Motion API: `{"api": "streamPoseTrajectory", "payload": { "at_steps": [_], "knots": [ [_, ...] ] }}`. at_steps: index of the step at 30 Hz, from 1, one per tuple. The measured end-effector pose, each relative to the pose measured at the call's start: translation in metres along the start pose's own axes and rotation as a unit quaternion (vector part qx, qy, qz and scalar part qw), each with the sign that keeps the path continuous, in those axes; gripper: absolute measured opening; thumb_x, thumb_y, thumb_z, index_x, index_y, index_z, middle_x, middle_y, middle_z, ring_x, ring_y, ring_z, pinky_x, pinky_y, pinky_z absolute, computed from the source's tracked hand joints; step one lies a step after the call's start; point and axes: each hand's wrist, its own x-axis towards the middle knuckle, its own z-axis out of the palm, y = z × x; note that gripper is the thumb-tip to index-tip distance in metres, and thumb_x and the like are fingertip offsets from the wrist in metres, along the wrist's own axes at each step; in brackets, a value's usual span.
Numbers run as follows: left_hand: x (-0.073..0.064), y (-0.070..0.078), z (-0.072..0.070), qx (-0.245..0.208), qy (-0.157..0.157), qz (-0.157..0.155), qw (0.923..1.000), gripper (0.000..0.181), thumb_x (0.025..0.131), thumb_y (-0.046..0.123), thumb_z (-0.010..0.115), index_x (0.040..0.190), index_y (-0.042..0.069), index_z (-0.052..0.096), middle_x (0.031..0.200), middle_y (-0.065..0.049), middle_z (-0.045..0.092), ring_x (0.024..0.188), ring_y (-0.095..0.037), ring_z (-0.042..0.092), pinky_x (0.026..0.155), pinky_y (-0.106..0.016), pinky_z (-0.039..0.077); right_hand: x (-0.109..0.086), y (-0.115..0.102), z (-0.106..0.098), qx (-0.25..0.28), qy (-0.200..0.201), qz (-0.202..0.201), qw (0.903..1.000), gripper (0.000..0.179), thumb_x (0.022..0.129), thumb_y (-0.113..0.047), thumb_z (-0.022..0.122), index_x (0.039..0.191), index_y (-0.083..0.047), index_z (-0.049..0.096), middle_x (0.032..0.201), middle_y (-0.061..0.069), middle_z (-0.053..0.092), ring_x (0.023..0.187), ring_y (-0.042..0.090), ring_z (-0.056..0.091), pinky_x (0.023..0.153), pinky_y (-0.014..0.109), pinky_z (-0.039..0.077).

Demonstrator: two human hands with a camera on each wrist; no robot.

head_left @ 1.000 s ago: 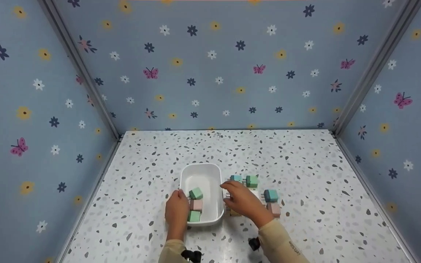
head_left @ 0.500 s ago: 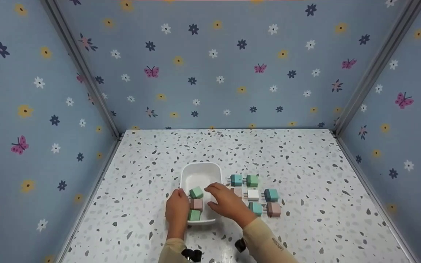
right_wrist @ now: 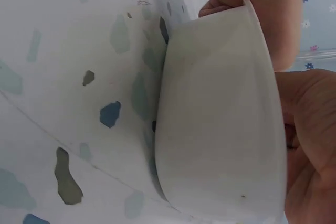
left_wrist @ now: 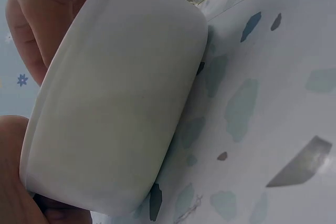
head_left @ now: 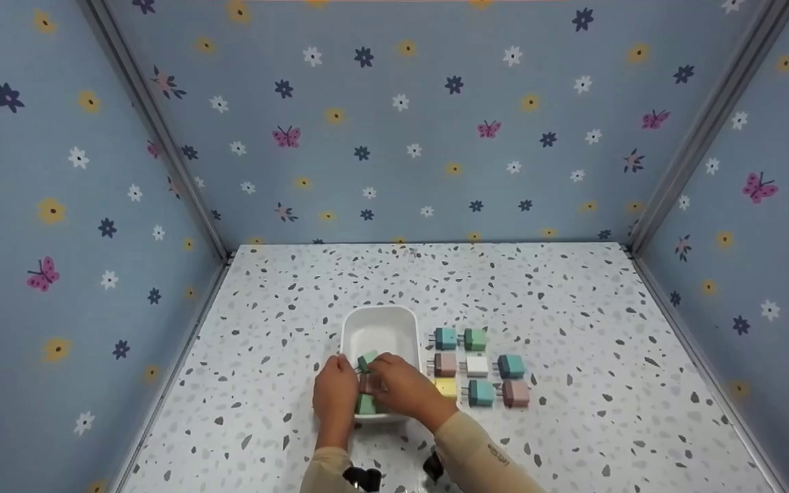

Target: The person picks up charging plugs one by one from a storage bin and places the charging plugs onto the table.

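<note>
A white plastic tub (head_left: 381, 316) stands on the table, and my left hand (head_left: 335, 394) grips its left rim. In the left wrist view my left thumb (left_wrist: 14, 182) lies at the tub's edge. My right hand (head_left: 405, 387) reaches over the right rim, its thumb and fingertips on either side of a pink plug charger (head_left: 367, 383). Two green chargers lie in the tub: one (head_left: 367, 359) at my fingertips, another (head_left: 365, 404) nearer the front. In the right wrist view the tub's wall (right_wrist: 220, 119) hides what my right hand (right_wrist: 315, 129) pinches.
Right of the tub, several chargers lie in rows, prongs leftward: blue (head_left: 445, 337), green (head_left: 475, 339), pink (head_left: 444, 364), white (head_left: 477, 365), teal (head_left: 511, 365), yellow (head_left: 446, 388) and others. Flower-patterned walls (head_left: 394, 123) enclose the speckled table (head_left: 285, 294).
My right hand has moved left from beside the charger rows, over the tub's right rim, and down to the chargers inside. My left hand keeps its hold on the rim.
</note>
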Motion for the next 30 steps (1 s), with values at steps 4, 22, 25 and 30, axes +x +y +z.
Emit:
{"api": "streamPoseTrajectory", "payload": {
  "at_steps": [4, 22, 25, 30],
  "knots": [
    [-0.001, 0.000, 0.001, -0.005, 0.002, -0.004, 1.0000, 0.038, 0.109, 0.038, 0.042, 0.097, 0.013, 0.067, 0.090, -0.010, 0.071, 0.074, -0.028, 0.061, 0.064, -0.042, 0.042, 0.001, 0.002, 0.005, -0.001, -0.008, 0.011, 0.9999, 0.028, 0.091, -0.015, 0.073, 0.118, -0.007, 0.069, 0.113, 0.002, 0.067, 0.101, 0.015, 0.064, 0.091, 0.032, 0.053],
    [0.000, 0.000, -0.002, -0.002, 0.000, -0.005, 1.0000, 0.039, 0.109, 0.039, 0.039, 0.096, 0.013, 0.065, 0.090, -0.010, 0.069, 0.075, -0.028, 0.058, 0.067, -0.042, 0.041, 0.015, -0.002, 0.015, -0.035, -0.049, 0.010, 0.9982, 0.015, 0.086, -0.011, 0.077, 0.098, -0.014, 0.068, 0.096, -0.003, 0.062, 0.085, 0.011, 0.057, 0.083, 0.030, 0.052],
    [0.000, 0.000, -0.002, -0.003, 0.001, -0.008, 1.0000, 0.038, 0.109, 0.038, 0.040, 0.096, 0.013, 0.065, 0.089, -0.011, 0.068, 0.075, -0.029, 0.057, 0.067, -0.042, 0.041, 0.017, -0.003, 0.016, -0.035, -0.054, 0.013, 0.9979, 0.012, 0.089, -0.012, 0.076, 0.099, -0.014, 0.069, 0.096, -0.004, 0.061, 0.085, 0.011, 0.058, 0.084, 0.030, 0.052],
    [-0.001, 0.000, -0.001, -0.004, -0.001, -0.009, 1.0000, 0.038, 0.108, 0.039, 0.041, 0.095, 0.013, 0.065, 0.090, -0.011, 0.069, 0.074, -0.028, 0.058, 0.065, -0.042, 0.041, 0.019, -0.003, 0.018, -0.038, -0.062, 0.028, 0.9970, 0.014, 0.090, -0.014, 0.076, 0.104, -0.015, 0.071, 0.097, -0.003, 0.063, 0.086, 0.011, 0.060, 0.085, 0.031, 0.053]
  ]
}}
